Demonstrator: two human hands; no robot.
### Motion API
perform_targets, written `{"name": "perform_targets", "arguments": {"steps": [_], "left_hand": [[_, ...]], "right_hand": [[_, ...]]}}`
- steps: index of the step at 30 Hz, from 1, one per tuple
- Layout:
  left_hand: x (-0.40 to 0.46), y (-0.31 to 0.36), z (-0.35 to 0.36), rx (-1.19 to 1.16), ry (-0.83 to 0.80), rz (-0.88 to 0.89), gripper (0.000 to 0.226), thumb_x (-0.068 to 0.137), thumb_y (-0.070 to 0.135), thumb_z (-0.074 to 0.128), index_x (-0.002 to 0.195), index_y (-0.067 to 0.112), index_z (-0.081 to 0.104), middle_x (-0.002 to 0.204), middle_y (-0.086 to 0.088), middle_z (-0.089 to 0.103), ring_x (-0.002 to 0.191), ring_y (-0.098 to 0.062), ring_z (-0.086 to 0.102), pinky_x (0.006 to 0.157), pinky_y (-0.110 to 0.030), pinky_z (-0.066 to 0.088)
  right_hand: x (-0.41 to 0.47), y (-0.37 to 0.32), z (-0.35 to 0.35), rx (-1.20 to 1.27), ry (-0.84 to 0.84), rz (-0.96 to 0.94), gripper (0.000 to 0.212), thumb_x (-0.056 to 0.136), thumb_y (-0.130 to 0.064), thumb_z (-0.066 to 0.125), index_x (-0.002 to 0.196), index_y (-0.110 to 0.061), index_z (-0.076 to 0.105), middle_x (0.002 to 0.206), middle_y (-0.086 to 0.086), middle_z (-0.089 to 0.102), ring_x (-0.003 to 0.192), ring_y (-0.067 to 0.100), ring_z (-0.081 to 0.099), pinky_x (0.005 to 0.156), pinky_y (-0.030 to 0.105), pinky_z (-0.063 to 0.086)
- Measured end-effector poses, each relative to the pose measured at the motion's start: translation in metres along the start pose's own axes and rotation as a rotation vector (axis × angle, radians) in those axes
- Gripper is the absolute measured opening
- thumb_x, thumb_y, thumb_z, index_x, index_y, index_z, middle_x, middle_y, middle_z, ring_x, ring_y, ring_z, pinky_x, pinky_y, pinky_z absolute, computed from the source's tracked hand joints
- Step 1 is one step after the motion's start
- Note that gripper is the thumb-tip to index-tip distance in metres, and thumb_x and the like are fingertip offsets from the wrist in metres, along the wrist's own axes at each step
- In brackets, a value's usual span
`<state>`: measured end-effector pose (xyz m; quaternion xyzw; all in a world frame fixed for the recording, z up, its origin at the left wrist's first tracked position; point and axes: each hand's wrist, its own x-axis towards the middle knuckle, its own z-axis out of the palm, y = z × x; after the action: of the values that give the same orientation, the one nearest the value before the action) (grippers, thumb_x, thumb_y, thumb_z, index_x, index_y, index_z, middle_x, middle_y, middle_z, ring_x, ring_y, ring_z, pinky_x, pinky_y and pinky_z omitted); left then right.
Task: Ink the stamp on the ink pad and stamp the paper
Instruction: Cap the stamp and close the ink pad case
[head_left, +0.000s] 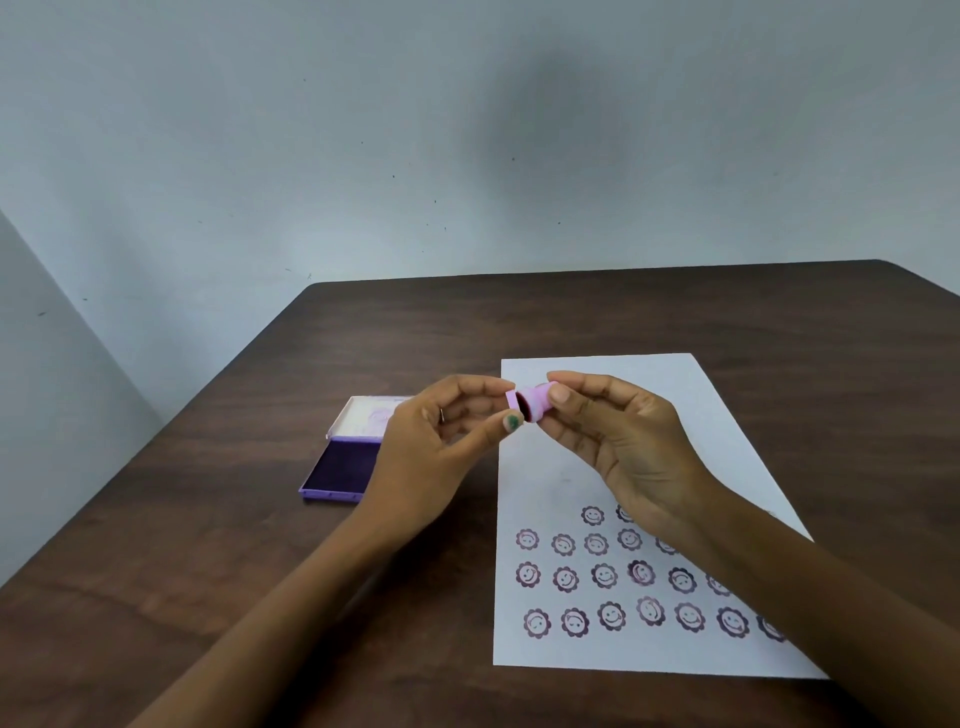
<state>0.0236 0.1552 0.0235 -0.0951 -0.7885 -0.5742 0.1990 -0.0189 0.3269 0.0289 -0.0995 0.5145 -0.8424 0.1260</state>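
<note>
- Two hands meet above the far left corner of the paper (582, 467), both on one small pink stamp (535, 401).
- Stamp: lies on its side in the air, dark inked face turned toward 9 o'clock, clear of both the paper and the ink pad (340, 465).
- Right hand (623, 441): palm up, fingers curled, thumb and fingertips pinching the stamp's body from the 3 o'clock side.
- Left hand (441, 447): loosely curled, index finger and thumb touching the stamp's inked end from the 9 o'clock side; a dark stain marks the thumb tip.
- Ink pad: purple case, lid open and folded back toward 12 o'clock, dark pad exposed; rests on the table (208, 545) at 9 o'clock of the paper, partly hidden behind the left hand.
- Paper: white sheet lying flat at 3 o'clock of the ink pad; several rows of purple flower-shaped smiley prints (605, 576) fill its near half, the far half bare. The right forearm covers some prints.
- Table: dark brown wood grain, set against a pale wall (467, 130).
</note>
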Motion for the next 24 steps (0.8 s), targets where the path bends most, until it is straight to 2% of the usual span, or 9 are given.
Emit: {"name": "perform_targets", "arguments": {"steps": [3, 8, 15, 24], "left_hand": [[-0.0007, 0.0009, 0.0015, -0.011, 0.013, 0.005, 0.032, 0.071, 0.037, 0.070, 0.101, 0.028, 0.066, 0.100, 0.015, 0.073, 0.092, -0.006, 0.069, 0.076, -0.014, 0.052], [-0.0007, 0.0018, 0.0020, 0.007, 0.027, 0.012, 0.033, 0.069, 0.042, 0.068, 0.100, 0.030, 0.065, 0.101, 0.012, 0.072, 0.091, -0.006, 0.069, 0.076, -0.014, 0.052], [-0.0014, 0.0027, 0.0026, 0.034, 0.043, 0.036, 0.029, 0.071, 0.039, 0.068, 0.098, 0.031, 0.064, 0.088, 0.028, 0.071, 0.087, -0.001, 0.069, 0.073, -0.009, 0.050], [-0.0020, -0.0006, 0.0058, 0.031, 0.082, 0.063, 0.027, 0.067, 0.033, 0.070, 0.093, 0.028, 0.066, 0.081, 0.028, 0.071, 0.082, 0.000, 0.070, 0.069, -0.008, 0.050]], "right_hand": [[-0.0013, 0.0007, 0.0014, 0.006, 0.000, -0.024, 0.031, 0.064, -0.011, 0.068, 0.094, -0.008, 0.070, 0.092, 0.007, 0.075, 0.087, 0.024, 0.071, 0.071, 0.026, 0.059], [-0.0038, 0.0023, 0.0041, -0.020, 0.012, -0.055, 0.035, 0.064, -0.012, 0.069, 0.098, -0.005, 0.068, 0.099, 0.011, 0.073, 0.089, 0.027, 0.070, 0.074, 0.028, 0.059], [-0.0062, 0.0021, 0.0064, -0.054, 0.028, -0.085, 0.035, 0.063, -0.015, 0.069, 0.097, -0.007, 0.068, 0.100, 0.012, 0.072, 0.087, 0.026, 0.071, 0.076, 0.030, 0.059], [-0.0102, 0.0054, 0.0094, -0.111, 0.049, -0.134, 0.031, 0.060, -0.021, 0.071, 0.090, -0.013, 0.070, 0.099, 0.013, 0.072, 0.088, 0.025, 0.070, 0.080, 0.034, 0.058]]}}
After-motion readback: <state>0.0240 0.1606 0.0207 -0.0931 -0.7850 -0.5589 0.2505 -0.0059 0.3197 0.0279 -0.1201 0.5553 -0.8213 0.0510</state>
